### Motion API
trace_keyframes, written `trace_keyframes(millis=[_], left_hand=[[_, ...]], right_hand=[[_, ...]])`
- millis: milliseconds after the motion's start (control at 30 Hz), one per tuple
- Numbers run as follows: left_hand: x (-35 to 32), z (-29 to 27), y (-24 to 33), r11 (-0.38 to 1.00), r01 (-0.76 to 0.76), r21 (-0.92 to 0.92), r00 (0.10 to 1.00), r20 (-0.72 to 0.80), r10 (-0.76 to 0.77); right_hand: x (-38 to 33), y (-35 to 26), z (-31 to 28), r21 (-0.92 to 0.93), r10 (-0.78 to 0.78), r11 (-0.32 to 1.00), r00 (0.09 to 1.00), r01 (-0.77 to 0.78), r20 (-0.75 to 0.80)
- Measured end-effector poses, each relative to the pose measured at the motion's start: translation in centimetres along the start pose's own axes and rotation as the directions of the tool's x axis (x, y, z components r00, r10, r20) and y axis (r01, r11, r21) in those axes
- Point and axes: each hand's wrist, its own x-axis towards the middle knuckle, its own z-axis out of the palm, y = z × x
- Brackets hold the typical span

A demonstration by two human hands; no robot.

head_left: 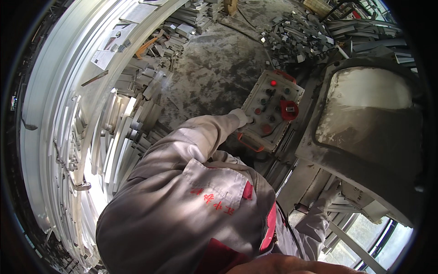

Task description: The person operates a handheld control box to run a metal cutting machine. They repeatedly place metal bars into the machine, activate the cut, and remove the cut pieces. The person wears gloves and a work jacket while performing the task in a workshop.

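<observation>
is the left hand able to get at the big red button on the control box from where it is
Probably yes: the gloved left hand already rests at the control box edge, and nothing lies between it and the red button.

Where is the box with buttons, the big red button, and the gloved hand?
control box (262, 132): head view, bare lower face of the panel.
big red button (289, 110): head view, its red cap.
left hand (240, 117): head view, the white glove's back.

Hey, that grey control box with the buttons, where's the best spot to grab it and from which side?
Grip the control box by the orange loop handle on its near edge, coming from the person's side. The handle stands clear of the casing, and a gloved left hand already rests near it. The face is crowded with buttons.
</observation>
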Motion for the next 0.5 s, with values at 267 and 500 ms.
trace_keyframes(millis=[267,500], left_hand=[[0.3,0.7,-0.5,1.0,-0.025,0.005,0.998,-0.054,0.025],[-0.5,0.5,0.2,0.993,0.041,-0.114,0.998,-0.05,-0.047]], right_hand=[[-0.1,-0.1,0.0,0.024,-0.009,1.0,1.0,0.009,0.004],[-1.4,-1.8,-3.1,0.141,0.094,0.984,0.991,-0.108,0.096]])
